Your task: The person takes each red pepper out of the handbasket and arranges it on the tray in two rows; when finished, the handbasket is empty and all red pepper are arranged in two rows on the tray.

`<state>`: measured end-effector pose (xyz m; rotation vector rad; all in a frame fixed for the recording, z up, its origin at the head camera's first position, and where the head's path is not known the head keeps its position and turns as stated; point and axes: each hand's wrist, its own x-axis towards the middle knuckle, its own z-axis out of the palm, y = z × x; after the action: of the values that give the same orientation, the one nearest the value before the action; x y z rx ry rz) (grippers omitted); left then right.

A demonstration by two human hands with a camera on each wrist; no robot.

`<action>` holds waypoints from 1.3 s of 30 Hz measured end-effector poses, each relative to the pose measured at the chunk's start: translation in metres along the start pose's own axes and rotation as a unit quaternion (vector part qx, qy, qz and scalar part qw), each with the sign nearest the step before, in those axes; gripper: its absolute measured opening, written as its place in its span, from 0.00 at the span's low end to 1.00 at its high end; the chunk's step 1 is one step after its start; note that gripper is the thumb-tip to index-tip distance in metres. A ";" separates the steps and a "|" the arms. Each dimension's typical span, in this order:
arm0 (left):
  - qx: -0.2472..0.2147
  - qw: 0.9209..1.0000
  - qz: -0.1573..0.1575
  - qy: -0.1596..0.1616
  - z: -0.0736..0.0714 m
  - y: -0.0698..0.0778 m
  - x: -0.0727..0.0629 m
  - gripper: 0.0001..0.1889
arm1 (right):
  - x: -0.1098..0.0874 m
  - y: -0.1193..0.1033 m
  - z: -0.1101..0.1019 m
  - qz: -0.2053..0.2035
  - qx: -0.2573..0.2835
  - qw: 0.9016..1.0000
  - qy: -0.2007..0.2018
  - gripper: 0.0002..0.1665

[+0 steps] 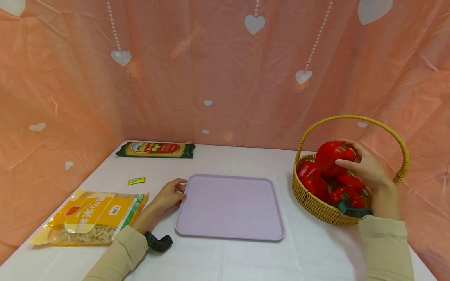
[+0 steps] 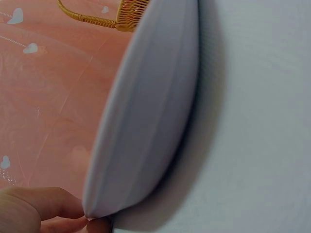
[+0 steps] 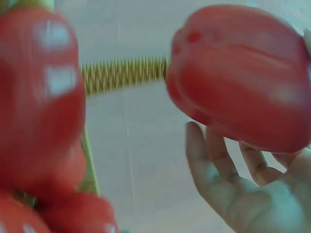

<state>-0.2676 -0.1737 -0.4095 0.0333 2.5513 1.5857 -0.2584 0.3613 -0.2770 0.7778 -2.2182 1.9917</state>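
Observation:
A red bell pepper [image 1: 332, 158] with a green stem is in my right hand [image 1: 367, 166], thumb on one side and fingers on the other, above the wicker basket [image 1: 313, 203]. The right wrist view shows the held pepper [image 3: 238, 77] lifted over the fingers [image 3: 218, 165]. Below it, several more red bell peppers [image 1: 315, 187] lie in the basket. My left hand [image 1: 168, 195] pinches the left edge of a flat lilac tray [image 1: 230, 207] on the table. In the left wrist view, fingertips [image 2: 73, 206] meet at the tray's rim [image 2: 109, 126].
A yellow bag of dry food [image 1: 91, 218] lies left of my left arm, with a small yellow packet [image 1: 136, 180] behind it. A long green-ended package [image 1: 156, 150] lies at the table's back edge. The basket's tall arched handle [image 1: 351, 116] rises around my right hand. A pink curtain [image 1: 218, 70] hangs behind.

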 end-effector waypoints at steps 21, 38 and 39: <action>-0.004 1.000 0.005 0.003 0.001 -0.002 0.000 0.26 | 0.076 0.016 0.139 0.038 -0.049 0.998 -0.010 0.37; -0.005 1.000 0.009 0.010 0.001 -0.001 -0.001 0.25 | 0.118 0.064 0.239 0.073 -0.065 0.995 0.026 0.39; -0.005 1.000 0.008 0.009 0.001 -0.001 -0.001 0.25 | 0.120 0.066 0.244 0.073 -0.065 0.995 0.027 0.39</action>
<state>-0.2666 -0.1734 -0.4106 0.0382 2.5631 1.6116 -0.3204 0.0942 -0.3331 0.5569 -2.4080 1.8793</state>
